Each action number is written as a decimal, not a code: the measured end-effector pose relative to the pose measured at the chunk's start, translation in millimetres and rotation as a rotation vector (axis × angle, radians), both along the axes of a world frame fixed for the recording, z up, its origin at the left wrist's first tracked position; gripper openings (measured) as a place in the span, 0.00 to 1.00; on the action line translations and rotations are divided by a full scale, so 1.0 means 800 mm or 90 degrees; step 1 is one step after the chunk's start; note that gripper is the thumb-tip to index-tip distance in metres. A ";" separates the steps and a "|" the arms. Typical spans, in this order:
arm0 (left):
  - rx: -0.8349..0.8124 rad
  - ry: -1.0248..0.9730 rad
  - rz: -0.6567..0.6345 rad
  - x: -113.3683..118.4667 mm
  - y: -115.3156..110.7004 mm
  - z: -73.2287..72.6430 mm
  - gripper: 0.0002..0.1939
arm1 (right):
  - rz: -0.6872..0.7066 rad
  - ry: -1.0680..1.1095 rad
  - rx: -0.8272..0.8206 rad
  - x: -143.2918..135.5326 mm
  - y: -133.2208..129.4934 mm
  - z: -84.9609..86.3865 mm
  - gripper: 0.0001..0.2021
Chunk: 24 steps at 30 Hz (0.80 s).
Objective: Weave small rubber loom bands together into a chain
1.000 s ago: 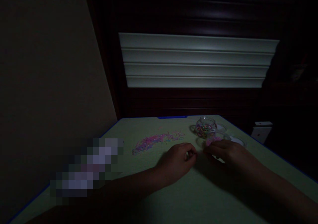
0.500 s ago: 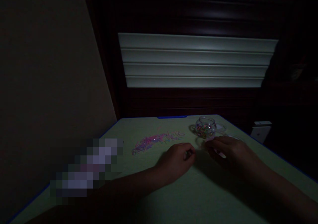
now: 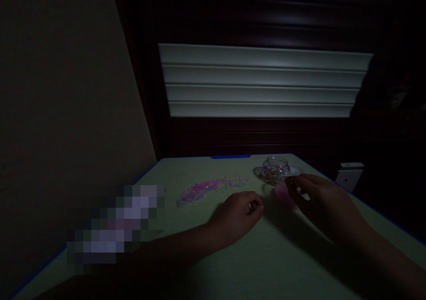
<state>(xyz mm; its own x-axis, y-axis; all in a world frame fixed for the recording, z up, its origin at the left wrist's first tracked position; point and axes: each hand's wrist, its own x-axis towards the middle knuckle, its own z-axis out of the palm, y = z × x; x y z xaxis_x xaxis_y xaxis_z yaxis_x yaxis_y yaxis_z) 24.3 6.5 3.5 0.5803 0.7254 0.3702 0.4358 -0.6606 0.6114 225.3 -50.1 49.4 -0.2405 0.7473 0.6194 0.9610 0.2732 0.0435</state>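
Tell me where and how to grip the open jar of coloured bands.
Best by the neck, just under the rim, fingers coming down from above. The jar stands upright, its neck narrower than the round belly and clear above the bands. The right hand is at its near right, so that side looks more crowded.

And it's very dim here: faint highlights are caught on the dark panels, a soft shadow is thrown across the table (image 3: 229,269) beneath the right hand (image 3: 319,198), and one patch is pixelated.
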 end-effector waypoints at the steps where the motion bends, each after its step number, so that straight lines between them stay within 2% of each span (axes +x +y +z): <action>1: 0.002 -0.002 -0.002 0.000 0.000 0.000 0.07 | -0.024 -0.002 0.000 0.001 0.000 0.000 0.09; 5: -0.001 0.001 0.004 0.000 0.001 -0.001 0.07 | -0.118 -0.019 -0.017 0.004 0.000 0.001 0.10; 12: -0.002 0.007 0.006 -0.001 0.001 -0.001 0.07 | -0.195 -0.059 -0.018 0.006 0.000 0.001 0.11; 24: -0.006 0.006 0.013 0.000 0.001 -0.002 0.08 | -0.200 -0.080 -0.054 0.008 0.001 0.000 0.11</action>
<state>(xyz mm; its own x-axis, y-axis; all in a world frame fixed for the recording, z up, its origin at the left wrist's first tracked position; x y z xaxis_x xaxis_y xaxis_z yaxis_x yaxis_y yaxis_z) 24.2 7.5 1.8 0.5687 0.7406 0.3579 0.4550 -0.6457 0.6132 231.9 -48.9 49.5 -0.0607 0.8445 0.5321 0.9873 -0.0277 0.1566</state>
